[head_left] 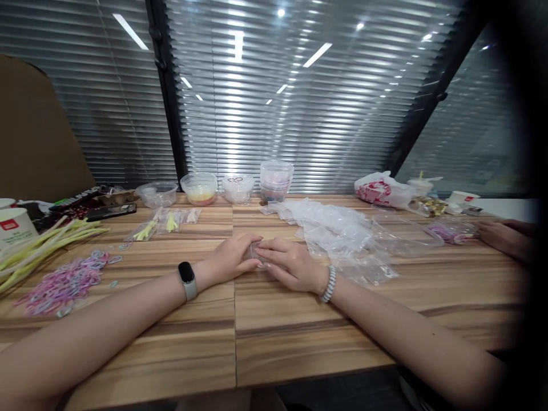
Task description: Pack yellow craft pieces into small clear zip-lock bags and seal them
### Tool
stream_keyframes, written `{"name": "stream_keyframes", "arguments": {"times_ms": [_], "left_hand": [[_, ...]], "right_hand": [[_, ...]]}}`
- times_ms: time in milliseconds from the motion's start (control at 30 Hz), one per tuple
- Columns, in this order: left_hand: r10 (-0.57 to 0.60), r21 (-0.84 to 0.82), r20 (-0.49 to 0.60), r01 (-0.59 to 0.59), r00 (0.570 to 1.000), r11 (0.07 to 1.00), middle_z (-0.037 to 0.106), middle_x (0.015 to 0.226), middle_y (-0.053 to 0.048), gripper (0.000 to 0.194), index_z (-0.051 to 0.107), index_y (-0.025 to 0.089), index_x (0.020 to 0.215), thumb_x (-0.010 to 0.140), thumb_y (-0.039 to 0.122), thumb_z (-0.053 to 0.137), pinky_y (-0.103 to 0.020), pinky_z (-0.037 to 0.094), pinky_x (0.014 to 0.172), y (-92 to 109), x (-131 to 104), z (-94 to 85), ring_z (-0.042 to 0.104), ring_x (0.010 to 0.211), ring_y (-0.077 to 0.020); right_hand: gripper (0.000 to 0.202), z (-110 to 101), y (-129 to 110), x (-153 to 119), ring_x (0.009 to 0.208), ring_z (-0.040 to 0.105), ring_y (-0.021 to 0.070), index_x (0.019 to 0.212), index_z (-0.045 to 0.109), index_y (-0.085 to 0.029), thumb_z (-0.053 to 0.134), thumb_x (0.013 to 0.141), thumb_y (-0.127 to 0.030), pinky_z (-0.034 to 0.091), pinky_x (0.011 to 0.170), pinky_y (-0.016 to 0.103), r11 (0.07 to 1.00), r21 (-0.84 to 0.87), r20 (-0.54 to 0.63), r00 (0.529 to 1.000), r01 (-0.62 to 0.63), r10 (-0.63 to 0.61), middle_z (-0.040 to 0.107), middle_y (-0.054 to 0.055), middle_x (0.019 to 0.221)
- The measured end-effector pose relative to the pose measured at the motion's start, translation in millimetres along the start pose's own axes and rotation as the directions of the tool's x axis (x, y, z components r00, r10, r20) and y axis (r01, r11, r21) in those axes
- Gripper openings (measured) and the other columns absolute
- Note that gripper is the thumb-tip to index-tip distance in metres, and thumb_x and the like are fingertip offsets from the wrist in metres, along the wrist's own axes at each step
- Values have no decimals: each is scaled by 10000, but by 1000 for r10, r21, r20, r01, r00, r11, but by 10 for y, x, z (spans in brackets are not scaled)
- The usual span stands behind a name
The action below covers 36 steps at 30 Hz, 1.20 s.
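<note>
Free tabletop [282,348] nearside, plastic bags [338,225] crowding right, bands [71,282] left

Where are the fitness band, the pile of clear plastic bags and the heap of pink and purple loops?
Fitness band [187,275]: head view, on its dark screen.
Clear plastic bags [338,228]: head view, mid-pile.
Pink and purple loops [71,282]: head view, middle of heap.

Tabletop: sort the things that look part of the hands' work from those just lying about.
Likely part of it: clear plastic between left hand and right hand; clear bags; pink-purple bands; yellow strands; small filled packets.

Apparently lying about: paper cup; black slab; red-and-white carrier bag.
</note>
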State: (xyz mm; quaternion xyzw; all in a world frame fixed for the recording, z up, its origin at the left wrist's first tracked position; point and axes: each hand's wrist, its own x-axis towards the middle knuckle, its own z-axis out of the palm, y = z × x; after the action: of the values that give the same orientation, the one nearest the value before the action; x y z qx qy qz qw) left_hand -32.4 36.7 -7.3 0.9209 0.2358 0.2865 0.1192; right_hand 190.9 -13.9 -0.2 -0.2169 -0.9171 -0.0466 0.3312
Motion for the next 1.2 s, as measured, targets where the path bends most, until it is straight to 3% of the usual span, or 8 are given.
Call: {"name": "stream_keyframes", "arguments": {"times_ms": [367,567,833,1000,1100,1200], "left_hand": [[-26,-25,-16,26,1000,999,537,1218,-96,493,452,185,1287,886,452,558,-373,417,936,-20,23,23,511,1086,-227],[-82,37,-49,84,995,996,510,1258,-93,493,432,161,1291,866,363,579,-366,397,991,10,16,30,485,1143,-216],[-112,111,-81,120,990,986,513,1270,-122,543,420,147,1303,849,400,577,-413,406,1002,113,20,37,490,1164,-258],[-83,245,-31,88,996,966,550,1177,-105,403,492,173,1223,865,350,544,-412,426,944,122,11,22,512,1102,-259],[-174,300,13,163,985,940,584,1039,-98,337,548,171,1104,852,394,550,-383,460,820,39,9,-38,556,978,-257],[-308,361,-1,288,951,887,611,948,-100,405,565,172,1068,829,499,556,-364,451,705,-90,13,-127,589,882,-270]], "right_hand": [[481,2,2,21,1158,507,198,1267,522,-163,514,789,-106,472,939,340,993,-101,-41,997,63,-67,495,104,1316],[487,23,36,-3,1175,495,211,1273,516,-166,495,792,-96,469,945,362,987,-158,-58,997,42,-52,486,117,1319],[458,32,79,-42,1200,482,225,1276,532,-157,515,819,-133,466,962,376,982,-189,-4,1000,18,-19,470,128,1332],[463,31,86,-63,1194,494,223,1287,546,-187,522,827,-146,474,959,392,979,-206,-5,1000,-7,6,440,120,1378],[463,15,76,-62,1207,486,220,1291,547,-192,520,831,-145,469,978,396,976,-218,-4,1000,-20,19,418,114,1403],[470,1,73,-56,1244,455,228,1298,541,-190,518,831,-144,458,999,406,973,-229,-3,1000,-7,6,390,115,1425]]}}
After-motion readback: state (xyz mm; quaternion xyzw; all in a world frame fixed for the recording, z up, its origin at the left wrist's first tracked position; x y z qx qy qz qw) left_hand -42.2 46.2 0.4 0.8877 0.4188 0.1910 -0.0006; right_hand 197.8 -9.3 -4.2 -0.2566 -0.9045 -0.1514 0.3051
